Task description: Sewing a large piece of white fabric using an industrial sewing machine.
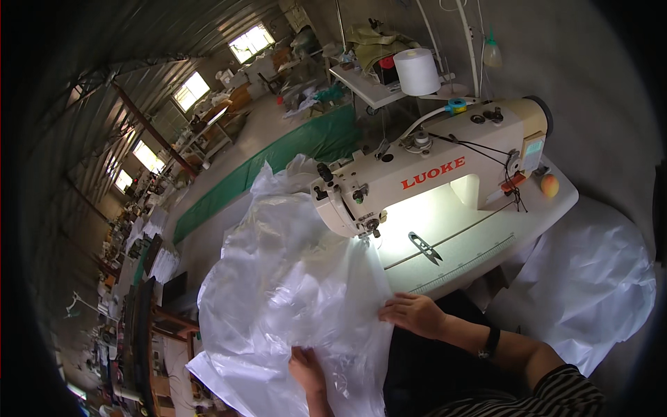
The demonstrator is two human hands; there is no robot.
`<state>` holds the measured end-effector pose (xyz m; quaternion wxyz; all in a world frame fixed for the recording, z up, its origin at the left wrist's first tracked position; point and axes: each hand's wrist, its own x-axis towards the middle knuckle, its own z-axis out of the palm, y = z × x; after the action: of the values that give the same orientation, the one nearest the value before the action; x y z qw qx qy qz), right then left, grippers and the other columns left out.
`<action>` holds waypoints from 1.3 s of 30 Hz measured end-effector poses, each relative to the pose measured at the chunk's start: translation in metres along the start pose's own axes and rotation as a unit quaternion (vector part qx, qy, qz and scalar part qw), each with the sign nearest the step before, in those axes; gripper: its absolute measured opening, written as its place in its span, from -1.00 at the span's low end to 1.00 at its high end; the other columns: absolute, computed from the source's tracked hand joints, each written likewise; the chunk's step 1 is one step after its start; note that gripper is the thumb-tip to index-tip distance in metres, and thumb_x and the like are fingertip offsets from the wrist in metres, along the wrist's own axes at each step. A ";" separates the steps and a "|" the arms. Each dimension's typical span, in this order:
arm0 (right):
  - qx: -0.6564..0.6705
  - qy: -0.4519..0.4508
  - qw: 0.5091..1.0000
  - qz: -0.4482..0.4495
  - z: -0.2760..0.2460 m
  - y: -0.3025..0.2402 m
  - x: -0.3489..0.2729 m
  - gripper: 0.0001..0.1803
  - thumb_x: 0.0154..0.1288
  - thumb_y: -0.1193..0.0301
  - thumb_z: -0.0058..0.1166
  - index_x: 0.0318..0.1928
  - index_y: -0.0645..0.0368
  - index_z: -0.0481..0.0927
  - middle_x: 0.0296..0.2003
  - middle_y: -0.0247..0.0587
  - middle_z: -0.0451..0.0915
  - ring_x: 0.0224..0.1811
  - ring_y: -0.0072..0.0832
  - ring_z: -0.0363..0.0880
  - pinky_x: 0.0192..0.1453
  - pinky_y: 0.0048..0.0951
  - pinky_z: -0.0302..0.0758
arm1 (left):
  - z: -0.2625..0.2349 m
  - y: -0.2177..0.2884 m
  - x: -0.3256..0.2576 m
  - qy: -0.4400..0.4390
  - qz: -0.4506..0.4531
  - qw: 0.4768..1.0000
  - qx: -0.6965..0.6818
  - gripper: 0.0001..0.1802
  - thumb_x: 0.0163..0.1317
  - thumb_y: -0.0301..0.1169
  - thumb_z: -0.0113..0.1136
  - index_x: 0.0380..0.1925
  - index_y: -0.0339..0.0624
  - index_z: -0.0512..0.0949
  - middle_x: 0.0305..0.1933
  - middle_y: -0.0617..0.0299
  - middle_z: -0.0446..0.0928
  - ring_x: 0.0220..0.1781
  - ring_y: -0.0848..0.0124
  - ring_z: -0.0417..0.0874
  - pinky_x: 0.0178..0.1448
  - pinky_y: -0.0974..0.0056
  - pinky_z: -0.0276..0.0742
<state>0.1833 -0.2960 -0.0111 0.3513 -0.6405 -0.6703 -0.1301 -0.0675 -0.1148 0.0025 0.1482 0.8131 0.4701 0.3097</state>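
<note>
A large sheet of translucent white plastic [278, 278] is bunched over the left part of the sewing machine table and hangs down toward me. Its upper right edge runs under the needle area of a cream sewing machine [389, 163], whose lamp lights the bed. My left hand [306, 372] pinches a fold of the sheet low in the view, fingers curled. Nearer the table's front edge, my right hand [415, 314] grips the sheet's right border between thumb and fingers. Thread snips [424, 247] lie on the table right of the needle.
A white thread cone [416, 71] stands behind the machine. An orange-yellow round object [549, 185] rests at the table's right end. More white plastic [577, 278] is heaped at the right. Green cloth [278, 163] stretches beyond the table, and cluttered benches line the left.
</note>
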 end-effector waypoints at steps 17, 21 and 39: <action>-0.100 -0.046 0.992 0.065 0.024 0.034 0.047 -0.73 0.24 0.39 0.05 -0.04 0.09 0.57 0.13 -0.29 0.54 0.26 -0.42 0.47 0.35 -0.23 0.39 | 0.041 0.027 0.076 0.042 0.095 0.993 0.055 -0.83 0.13 -0.39 0.29 -0.44 -0.17 0.49 -0.53 -0.05 0.57 -0.43 -0.10 0.62 -0.36 -0.06 0.50; -0.120 -0.037 0.991 0.052 0.027 0.028 0.045 -0.68 0.24 0.39 0.04 0.01 0.13 0.57 0.14 -0.25 0.53 0.23 -0.38 0.48 0.35 -0.22 0.39 | 0.036 0.032 0.073 0.036 0.086 0.994 0.054 -0.82 0.14 -0.38 0.29 -0.46 -0.18 0.47 -0.53 -0.05 0.56 -0.43 -0.09 0.62 -0.37 -0.05 0.50; -0.190 -0.007 0.982 0.015 0.058 0.006 0.100 -0.61 0.25 0.38 0.02 0.07 0.24 0.58 0.07 -0.10 0.52 0.11 -0.21 0.51 0.24 -0.15 0.42 | 0.044 0.012 0.073 0.072 0.029 0.993 0.088 -0.80 0.20 -0.39 0.24 -0.45 -0.25 0.45 -0.46 -0.14 0.57 -0.38 -0.17 0.60 -0.34 -0.10 0.45</action>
<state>0.1780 -0.1825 0.0091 0.2207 -0.7064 -0.6262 -0.2454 -0.0042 -0.0563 0.0021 0.0331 0.8121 0.4808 0.3290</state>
